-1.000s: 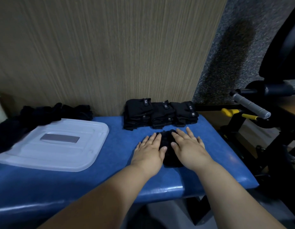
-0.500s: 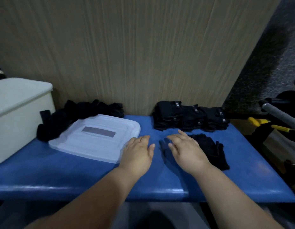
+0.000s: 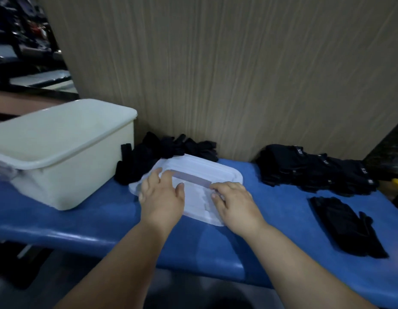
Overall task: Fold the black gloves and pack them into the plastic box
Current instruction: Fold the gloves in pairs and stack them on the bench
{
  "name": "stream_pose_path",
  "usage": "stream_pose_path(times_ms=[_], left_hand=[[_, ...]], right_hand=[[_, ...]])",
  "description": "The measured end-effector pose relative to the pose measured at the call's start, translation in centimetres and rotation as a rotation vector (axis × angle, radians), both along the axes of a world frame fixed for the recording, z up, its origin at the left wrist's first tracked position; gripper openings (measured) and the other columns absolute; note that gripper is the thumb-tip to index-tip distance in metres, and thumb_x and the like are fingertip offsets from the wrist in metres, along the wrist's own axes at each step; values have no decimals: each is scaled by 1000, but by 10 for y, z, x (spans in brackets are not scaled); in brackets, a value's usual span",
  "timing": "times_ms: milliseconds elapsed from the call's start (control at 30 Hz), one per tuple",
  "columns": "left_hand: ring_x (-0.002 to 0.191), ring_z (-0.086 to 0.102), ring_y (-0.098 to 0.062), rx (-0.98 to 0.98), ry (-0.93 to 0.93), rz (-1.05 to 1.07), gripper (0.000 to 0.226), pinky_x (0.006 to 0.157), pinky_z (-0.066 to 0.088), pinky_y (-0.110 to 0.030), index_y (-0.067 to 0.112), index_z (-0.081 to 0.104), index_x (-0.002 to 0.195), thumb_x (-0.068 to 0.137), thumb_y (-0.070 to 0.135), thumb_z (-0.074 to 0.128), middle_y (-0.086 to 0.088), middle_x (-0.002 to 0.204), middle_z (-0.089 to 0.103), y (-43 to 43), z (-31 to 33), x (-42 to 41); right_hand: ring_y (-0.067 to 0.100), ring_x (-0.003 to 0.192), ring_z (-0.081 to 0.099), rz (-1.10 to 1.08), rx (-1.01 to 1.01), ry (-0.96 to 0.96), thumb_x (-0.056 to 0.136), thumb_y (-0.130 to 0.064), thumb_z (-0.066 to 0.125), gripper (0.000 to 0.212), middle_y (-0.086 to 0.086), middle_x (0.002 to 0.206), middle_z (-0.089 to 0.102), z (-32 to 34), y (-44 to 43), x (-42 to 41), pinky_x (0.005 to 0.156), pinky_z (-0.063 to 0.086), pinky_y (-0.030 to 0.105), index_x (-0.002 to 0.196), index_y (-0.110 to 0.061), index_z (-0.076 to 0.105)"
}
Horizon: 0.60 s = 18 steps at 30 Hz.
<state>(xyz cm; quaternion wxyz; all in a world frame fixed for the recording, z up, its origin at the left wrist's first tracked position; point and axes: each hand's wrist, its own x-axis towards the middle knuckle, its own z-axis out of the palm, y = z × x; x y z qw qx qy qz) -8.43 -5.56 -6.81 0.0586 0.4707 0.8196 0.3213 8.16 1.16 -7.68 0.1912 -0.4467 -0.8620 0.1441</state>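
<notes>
Both bare forearms extend forward, side by side. Left hand [image 3: 160, 195] palm down, fingers loosely spread, nothing in its grip. Right hand [image 3: 234, 204] palm down, fingers slightly curled, likewise empty.

Dim indoor light, bluish cast. Soft sheen along front edge of blue bench [image 3: 66, 236] — no harsh glare. Hands slightly motion-blurred. Wide-angle bending at edges; top-left background dark, out of focus.

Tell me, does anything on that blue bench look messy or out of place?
Only the loose heap of black gloves by the wall: unfolded, partly tucked under the lid, unlike the neat folded stack on the right. Nothing looks spilled or damaged.
</notes>
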Motion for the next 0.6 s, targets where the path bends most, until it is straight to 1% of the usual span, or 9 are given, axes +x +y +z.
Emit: stream_pose_path(times_ms=[100,233,367,467,600], left_hand=[[139,13,-25,61,-51,102,43,110,21,-46,18,42,136,96,32,49,-1,155,17,-7,0,-25],[141,12,-28,121,-131,169,48,110,22,-49,15,35,140,95,26,51,-4,156,14,-7,1,-49],[141,15,-28,147,-230,180,53,112,25,-48,12,30,143,95,24,50,-8,155,21,-1,-3,-69],[141,16,-28,160,-351,183,54,112,28,-47,12,27,145,96,22,48,-10,153,24,4,-6,-79],[141,19,-26,187,-427,184,51,111,31,-41,13,30,145,97,20,46,-11,148,36,6,-5,-85]], right_hand=[[17,126,39,43,-48,33,101,-35,42,36,-4,128,56,1,2,-36,108,29,30,132,-25,54],[20,126,40,79,-121,61,101,-33,41,36,2,129,56,3,5,-85,106,34,33,133,-22,54],[24,127,41,76,-180,57,101,-30,39,39,6,134,54,8,10,-125,105,35,34,137,-19,50],[25,130,41,74,-234,64,102,-31,38,43,8,139,51,11,13,-146,106,34,32,141,-16,46],[23,129,45,56,-337,123,102,-33,39,45,6,141,51,15,14,-166,102,34,28,143,-14,43]])
